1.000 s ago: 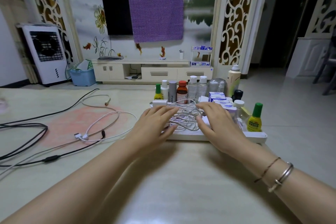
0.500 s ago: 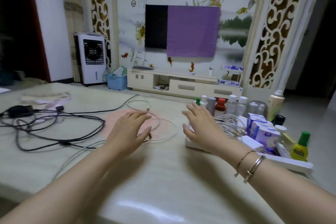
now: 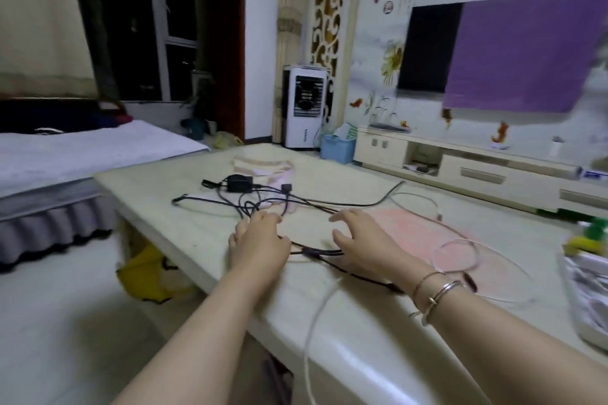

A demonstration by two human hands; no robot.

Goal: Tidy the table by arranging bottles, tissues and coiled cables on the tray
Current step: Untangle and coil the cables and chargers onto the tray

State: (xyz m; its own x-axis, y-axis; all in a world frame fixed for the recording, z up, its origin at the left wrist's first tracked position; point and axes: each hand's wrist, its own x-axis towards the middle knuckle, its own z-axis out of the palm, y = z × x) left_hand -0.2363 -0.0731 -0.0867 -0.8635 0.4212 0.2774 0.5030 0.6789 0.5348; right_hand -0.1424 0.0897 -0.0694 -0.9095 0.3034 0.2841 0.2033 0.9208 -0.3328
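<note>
I see a black cable (image 3: 332, 260) sprawled loose and uncoiled across the surface, its adapter (image 3: 237, 183) at the far end. White cable (image 3: 455, 255) loops nearby. Tray (image 3: 589, 322) at right edge, blurred.

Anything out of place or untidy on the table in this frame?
Yes. The black cable with its adapter sprawls tangled and uncoiled across the table, and a white cable droops over the table's front edge. Neither is on the tray.
</note>
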